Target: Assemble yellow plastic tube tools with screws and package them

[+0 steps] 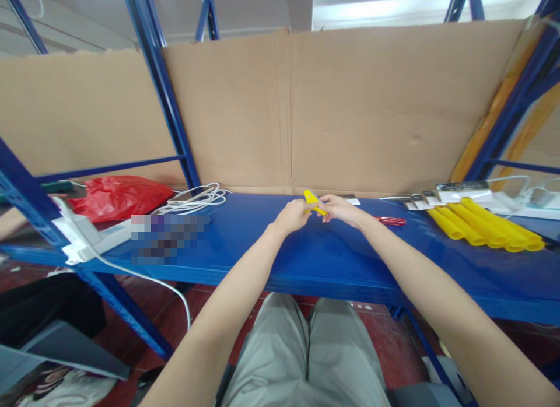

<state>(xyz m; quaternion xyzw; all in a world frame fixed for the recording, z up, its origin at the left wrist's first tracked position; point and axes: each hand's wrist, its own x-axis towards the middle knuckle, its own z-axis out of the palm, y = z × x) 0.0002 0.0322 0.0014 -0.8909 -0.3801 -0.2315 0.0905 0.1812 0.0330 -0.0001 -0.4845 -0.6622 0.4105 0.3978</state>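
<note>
A small flat yellow piece [311, 198] is held between my two hands above the blue shelf [332, 258]. My left hand [294, 216] pinches its near left side, fingers closed. From the right, my right hand [339, 210] grips its lower end with bent fingers. Something pale shows against the yellow at my fingertips, too small to make out. Fingers hide part of the piece, so its exact kind cannot be told. A screwdriver with a red translucent handle [392, 221] lies just beyond my right forearm. Behind my right hand lies a small white and dark item [351, 199].
Several yellow tubes [485, 223] lie side by side at the right, near small boxes [464, 191]. To the left are a white cable coil [199, 197], a red plastic bag [125, 196] and a power strip [109, 237]. Cardboard [350, 109] stands behind. Another person's arm [15, 221] shows far left.
</note>
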